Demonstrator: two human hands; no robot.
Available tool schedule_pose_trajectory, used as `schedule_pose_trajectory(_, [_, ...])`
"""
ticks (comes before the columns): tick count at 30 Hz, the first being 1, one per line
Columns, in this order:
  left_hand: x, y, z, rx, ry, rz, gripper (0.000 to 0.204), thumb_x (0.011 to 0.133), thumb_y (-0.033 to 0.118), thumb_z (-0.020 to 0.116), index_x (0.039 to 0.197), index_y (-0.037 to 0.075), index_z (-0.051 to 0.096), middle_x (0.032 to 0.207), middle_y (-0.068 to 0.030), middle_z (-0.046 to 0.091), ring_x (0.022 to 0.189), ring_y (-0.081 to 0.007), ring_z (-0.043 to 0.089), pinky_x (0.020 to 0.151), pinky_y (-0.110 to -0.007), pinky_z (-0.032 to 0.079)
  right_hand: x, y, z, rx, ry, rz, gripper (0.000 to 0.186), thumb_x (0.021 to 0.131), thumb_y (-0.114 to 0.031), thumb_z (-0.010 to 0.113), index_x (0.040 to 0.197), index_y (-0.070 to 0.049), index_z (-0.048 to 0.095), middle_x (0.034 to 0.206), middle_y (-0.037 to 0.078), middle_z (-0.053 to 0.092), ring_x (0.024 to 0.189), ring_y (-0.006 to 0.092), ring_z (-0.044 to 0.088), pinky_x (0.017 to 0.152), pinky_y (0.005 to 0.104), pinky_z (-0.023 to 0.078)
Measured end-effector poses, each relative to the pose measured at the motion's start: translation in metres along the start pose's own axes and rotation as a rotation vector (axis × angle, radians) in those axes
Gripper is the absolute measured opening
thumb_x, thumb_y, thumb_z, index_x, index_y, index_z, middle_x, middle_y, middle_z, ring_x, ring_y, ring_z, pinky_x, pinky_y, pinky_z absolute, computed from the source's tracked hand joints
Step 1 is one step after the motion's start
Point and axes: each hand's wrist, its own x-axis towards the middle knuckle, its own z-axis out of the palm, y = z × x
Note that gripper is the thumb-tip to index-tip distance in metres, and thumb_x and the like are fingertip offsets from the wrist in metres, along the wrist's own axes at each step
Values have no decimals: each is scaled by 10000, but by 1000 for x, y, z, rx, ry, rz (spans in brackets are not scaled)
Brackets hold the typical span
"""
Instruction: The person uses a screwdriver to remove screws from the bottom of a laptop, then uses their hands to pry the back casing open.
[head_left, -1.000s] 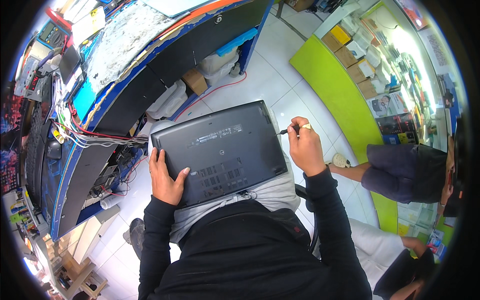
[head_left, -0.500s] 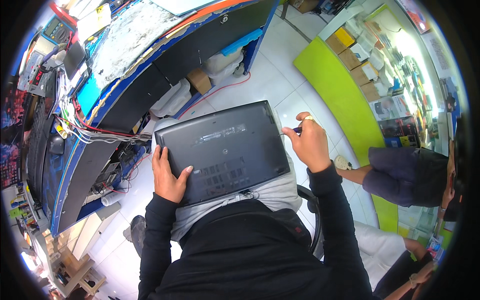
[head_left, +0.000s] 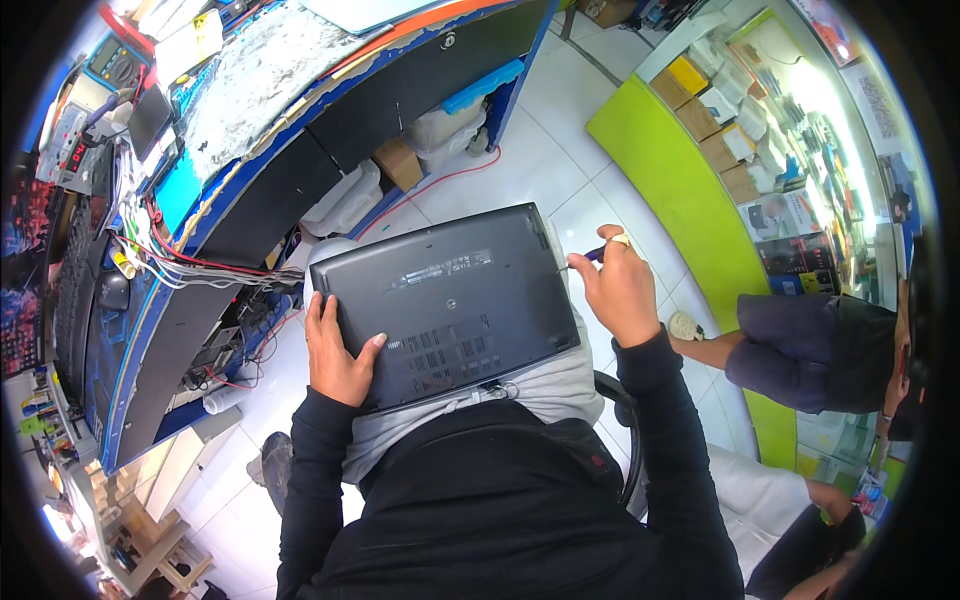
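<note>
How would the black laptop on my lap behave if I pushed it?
The black laptop would probably feel stiff, being a flat slab that shows no sag. It may slide or tip, since it rests on grey trousers, though the left hand at its edge likely steadies it.

The left hand (head_left: 340, 362) lay spread at centre-left — the right hand (head_left: 622, 292), right of centre, curled into a pinch.

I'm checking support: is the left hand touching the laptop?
Touching: the head view shows the left hand resting its thumb on the upturned laptop.
</note>
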Motion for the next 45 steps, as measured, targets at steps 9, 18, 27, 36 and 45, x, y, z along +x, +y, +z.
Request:
schedule_pose_trajectory(9, [1, -1, 0, -4, 10, 6, 897, 872, 227, 872, 1559, -103, 398, 1650, -338, 320, 1528, -492, 369, 1261, -510, 338, -7, -1, -2, 190, -47, 89, 209, 940, 47, 713, 1123, 48, 613, 1084, 228, 689, 903, 401, 715, 792, 450, 571])
schedule_pose_trajectory(18, [2, 1, 2, 4, 72, 33, 844, 880, 203, 862, 1539, -95, 428, 1606, -335, 380, 1495, -488, 411, 1238, -522, 361, -14, -1, -15, 247, -25, 133, 252, 931, 67, 708, 1164, 43, 616, 1057, 210, 702, 946, 356, 728, 837, 440, 566])
schedule_pose_trajectory(27, [6, 73, 15, -172, 3, 466, 491, 886, 107, 837, 1322, -17, 649, 1170, -223, 690, 1055, -410, 680, 903, -470, 566, -23, -53, -18, 678, -102, 236, 240, 962, 33, 734, 1171, 20, 617, 1064, 129, 705, 894, 187, 719, 761, 310, 585])
schedule_pose_trajectory(36, [9, 71, 37, -207, -68, 469, 236, 927, 83, 775, 1138, 13, 698, 990, -135, 682, 901, -332, 701, 771, -430, 577, -33, -101, 14, 993, -277, 314, 246, 965, 41, 736, 1179, 31, 614, 1087, 107, 687, 905, 152, 698, 799, 284, 573])
schedule_pose_trajectory(45, [144, -5, -93, 267, 653, 612, 90, 870, 41, 721, 896, 117, 761, 813, -93, 654, 769, -325, 638, 660, -458, 499, -27, -86, 11, 860, -165, 286, 252, 978, 22, 731, 1197, 14, 608, 1062, 88, 706, 867, 133, 694, 789, 283, 572])
